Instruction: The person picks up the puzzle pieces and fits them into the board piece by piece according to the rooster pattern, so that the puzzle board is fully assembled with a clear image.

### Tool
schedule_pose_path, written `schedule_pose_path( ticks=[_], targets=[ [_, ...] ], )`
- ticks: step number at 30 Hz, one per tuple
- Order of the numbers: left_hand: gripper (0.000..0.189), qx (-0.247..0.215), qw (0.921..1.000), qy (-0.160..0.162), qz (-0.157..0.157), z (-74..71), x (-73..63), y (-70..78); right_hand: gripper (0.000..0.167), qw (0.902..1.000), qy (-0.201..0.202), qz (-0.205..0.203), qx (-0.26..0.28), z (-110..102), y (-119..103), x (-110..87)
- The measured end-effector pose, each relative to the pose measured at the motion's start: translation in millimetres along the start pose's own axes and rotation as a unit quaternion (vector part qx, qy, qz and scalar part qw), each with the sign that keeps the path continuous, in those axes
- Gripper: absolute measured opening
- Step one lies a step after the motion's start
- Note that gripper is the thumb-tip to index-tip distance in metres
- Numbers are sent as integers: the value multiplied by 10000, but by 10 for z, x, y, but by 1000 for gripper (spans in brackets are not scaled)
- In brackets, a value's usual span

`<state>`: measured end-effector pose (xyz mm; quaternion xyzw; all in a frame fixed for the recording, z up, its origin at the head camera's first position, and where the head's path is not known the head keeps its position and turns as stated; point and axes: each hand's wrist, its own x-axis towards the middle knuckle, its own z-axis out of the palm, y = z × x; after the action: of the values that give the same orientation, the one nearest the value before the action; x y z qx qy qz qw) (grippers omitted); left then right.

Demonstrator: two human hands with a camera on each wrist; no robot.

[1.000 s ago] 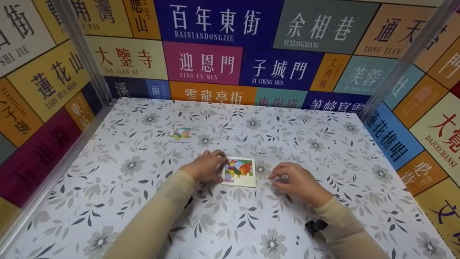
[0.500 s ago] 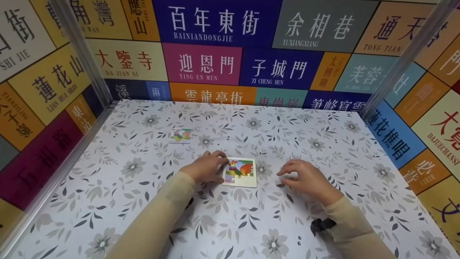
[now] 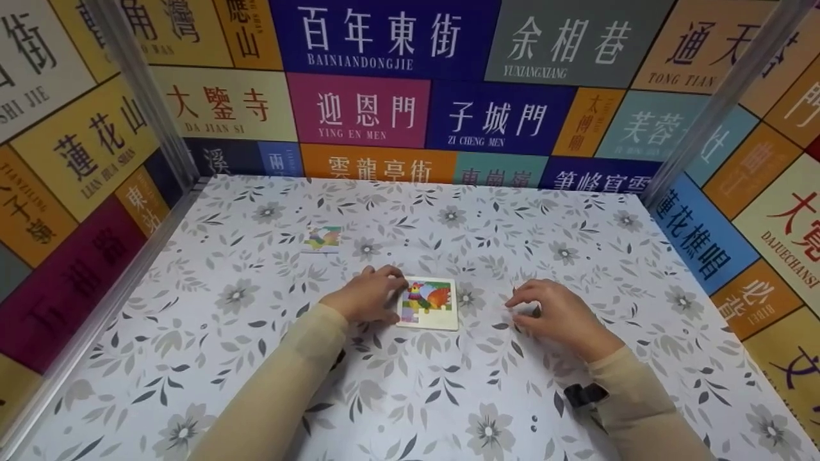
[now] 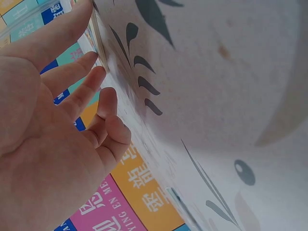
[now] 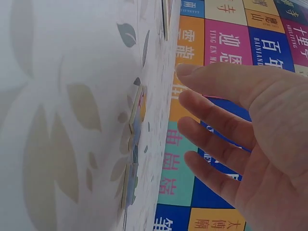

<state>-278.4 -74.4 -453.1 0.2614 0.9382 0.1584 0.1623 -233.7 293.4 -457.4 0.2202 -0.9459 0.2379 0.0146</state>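
A small jigsaw puzzle board [image 3: 442, 319] with a colourful rooster picture lies on the table in the head view, its lower right part bare. My left hand [image 3: 365, 296] holds it at its left side, thumb near the lower corner and fingers near the upper one. In the left wrist view, fingertips touch the board's thin edge [image 4: 98, 41]. Right of the board hovers my right hand [image 3: 557, 317], fingers loosely bent and holding nothing. Below it, the right wrist view shows loose puzzle pieces [image 5: 129, 185] edge-on on the table; they are hard to make out in the head view.
A small picture card [image 3: 323, 238] with a similar rooster lies farther back to the left. The table [image 3: 256, 358] has a white leaf-and-flower cover. Coloured sign-printed panels [image 3: 365, 112] rise behind and on both sides, with clear posts [image 3: 724, 96] at the corners.
My right hand has moved to the right, away from the puzzle board. The left hand has stayed at the board's left side.
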Motion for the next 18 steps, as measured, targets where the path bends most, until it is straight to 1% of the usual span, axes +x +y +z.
schedule_pose_path(
  ticks=[4,11,15,18],
  targets=[
    [63,-64,10000,-15,-30,6,5,5,18,9999,-107,44,-81,-40,52,-29],
    [61,-104,9997,53,212,-14,-26,-10,19,9992,-294,208,-177,-88,107,-75],
    [63,-129,9998,42,176,-9,-18,-20,19,9987,-399,286,-112,-94,124,-100],
    [64,-133,9998,10,134,-2,-14,-19,20,9982,-474,329,-164,-91,134,-119]
  ],
)
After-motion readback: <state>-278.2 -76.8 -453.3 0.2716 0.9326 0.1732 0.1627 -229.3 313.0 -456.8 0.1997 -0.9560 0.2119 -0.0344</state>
